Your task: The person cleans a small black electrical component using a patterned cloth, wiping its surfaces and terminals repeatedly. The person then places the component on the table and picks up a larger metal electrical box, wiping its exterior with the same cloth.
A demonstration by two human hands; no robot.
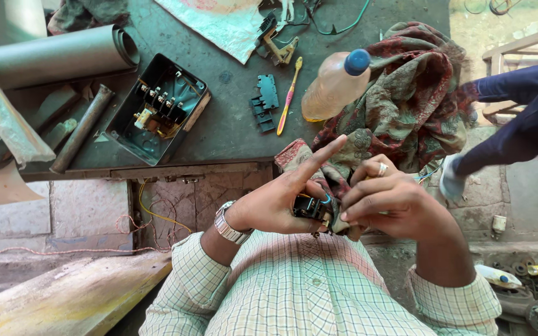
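My left hand and my right hand meet in front of my chest around a small black electrical part with a blue wire loop. The left hand grips the part from the left, its index finger sticking out straight. My right hand's fingers pinch the part from the right; a ring sits on one finger. A wristwatch is on my left wrist. Beneath the hands hangs a patterned red and green cloth, draped off the table edge.
On the dark metal table lie an open switch box, a blue plastic piece, a yellow and pink toothbrush, a plastic bottle with a blue cap, a grey rolled sheet and a metal rod. Another person's dark-clad leg is at right.
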